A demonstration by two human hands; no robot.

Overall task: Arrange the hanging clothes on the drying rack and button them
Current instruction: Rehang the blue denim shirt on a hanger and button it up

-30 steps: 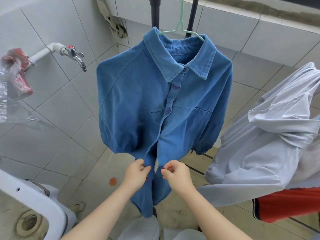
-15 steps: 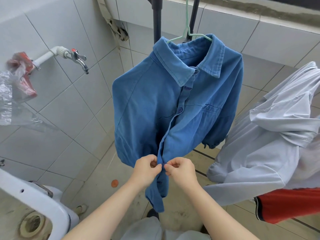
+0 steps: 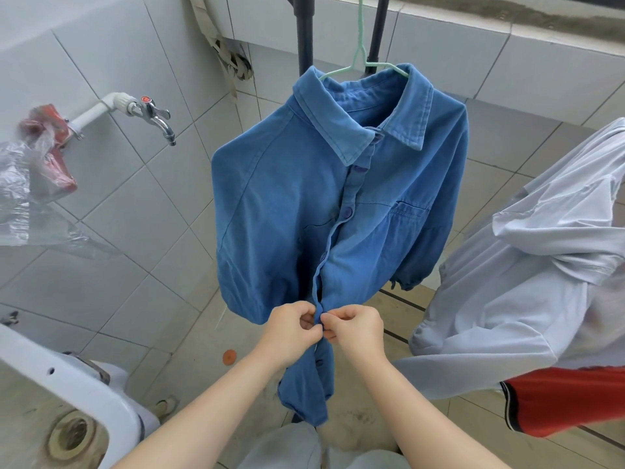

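Note:
A blue button-up shirt (image 3: 287, 211) hangs on a pale green hanger (image 3: 362, 62) from the dark rack poles (image 3: 304, 32). Its upper buttons are closed down the placket. My left hand (image 3: 291, 328) and my right hand (image 3: 355, 328) meet low on the placket, each pinching one front edge of the shirt between thumb and fingers. The button between them is hidden by my fingers. The shirt's hem hangs loose below my hands.
A light grey garment (image 3: 527, 275) and a red one (image 3: 571, 397) hang at the right. A tap (image 3: 152, 116) juts from the tiled wall at left, with a plastic bag (image 3: 30, 184). A white sink edge (image 3: 67, 384) and a floor drain (image 3: 67, 438) are at lower left.
My hands came together on the placket, pulling the two front edges closed. The view shifted, so the shirt now sits further right and lower.

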